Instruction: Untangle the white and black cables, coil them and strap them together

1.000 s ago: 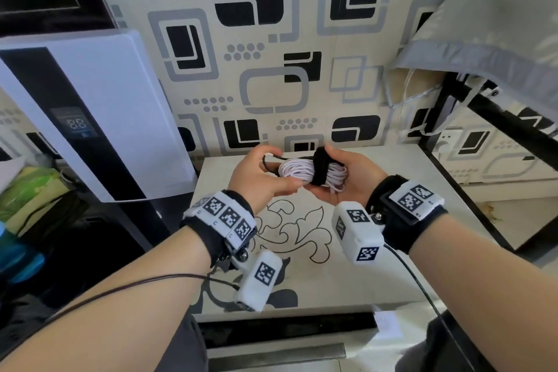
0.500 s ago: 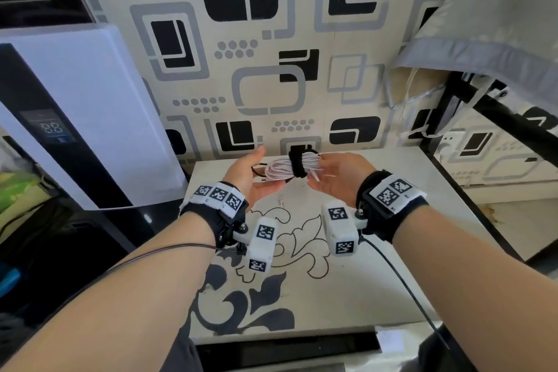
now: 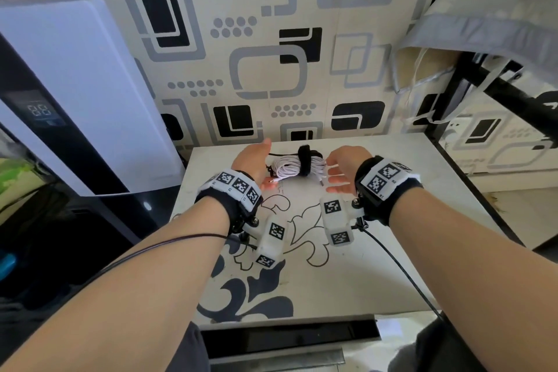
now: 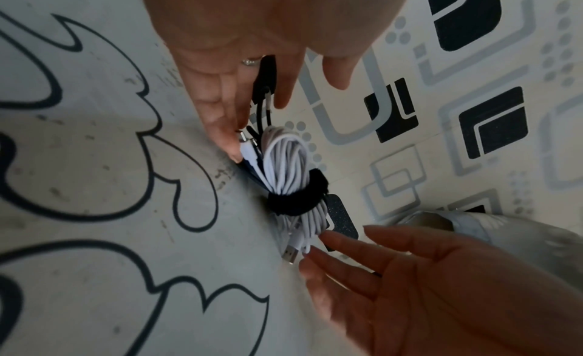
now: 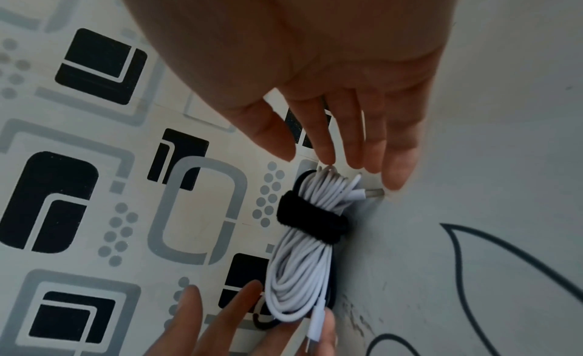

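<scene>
One bundle lies on the table (image 3: pixel 392 220) near the patterned wall (image 3: pixel 271 70): a coiled white cable (image 3: pixel 287 167) and a black cable (image 4: pixel 259 117), bound by one black strap (image 3: pixel 305 160) around the middle. My left hand (image 3: pixel 255 160) sits at one end, fingers straight and loose, perhaps brushing a plug there. My right hand (image 3: pixel 342 171) is spread beside the other end, gripping nothing. I count two metal plug tips
</scene>
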`<act>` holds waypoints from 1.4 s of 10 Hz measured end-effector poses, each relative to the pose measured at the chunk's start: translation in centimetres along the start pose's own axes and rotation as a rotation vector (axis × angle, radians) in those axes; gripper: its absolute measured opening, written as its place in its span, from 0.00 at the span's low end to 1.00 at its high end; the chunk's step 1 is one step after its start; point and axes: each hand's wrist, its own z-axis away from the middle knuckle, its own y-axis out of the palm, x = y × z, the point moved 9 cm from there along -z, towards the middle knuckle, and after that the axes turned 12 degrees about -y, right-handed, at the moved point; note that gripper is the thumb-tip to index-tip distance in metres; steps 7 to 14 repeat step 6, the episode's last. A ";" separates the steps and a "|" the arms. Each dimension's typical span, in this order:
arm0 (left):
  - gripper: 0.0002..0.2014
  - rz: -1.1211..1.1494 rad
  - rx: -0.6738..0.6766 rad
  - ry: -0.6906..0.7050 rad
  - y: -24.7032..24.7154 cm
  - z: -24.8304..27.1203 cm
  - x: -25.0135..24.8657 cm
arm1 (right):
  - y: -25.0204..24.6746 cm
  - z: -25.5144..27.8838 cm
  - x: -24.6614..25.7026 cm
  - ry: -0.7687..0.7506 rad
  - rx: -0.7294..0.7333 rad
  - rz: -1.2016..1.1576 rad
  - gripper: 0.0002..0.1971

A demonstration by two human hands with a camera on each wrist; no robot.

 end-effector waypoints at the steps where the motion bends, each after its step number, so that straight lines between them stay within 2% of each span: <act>1: 0.23 -0.047 0.040 0.024 0.3 -0.2 0.2 | 0.5 0.0 -0.1 0.002 0.011 0.002 0.09; 2: 0.23 -0.013 0.052 0.014 0.2 -0.3 0.4 | 0.5 0.0 0.2 -0.007 0.015 -0.005 0.08; 3: 0.24 -0.077 0.030 0.005 -0.2 -0.3 0.3 | 0.2 0.2 0.3 -0.017 0.002 -0.007 0.08; 4: 0.26 -0.161 -0.023 0.025 -0.9 -0.5 0.3 | -0.5 0.5 0.5 -0.046 -0.012 0.040 0.05; 5: 0.28 -0.230 -0.052 0.027 -1.3 -0.1 0.3 | -1.1 0.7 0.5 -0.061 -0.022 0.053 0.06; 6: 0.25 -0.230 -0.163 0.070 -2.4 0.2 -0.1 | -2.2 0.4 0.4 -0.082 -0.078 0.065 0.09; 14: 0.25 -0.230 -0.163 0.070 -2.4 0.2 -0.1 | -2.2 0.4 0.4 -0.082 -0.078 0.065 0.09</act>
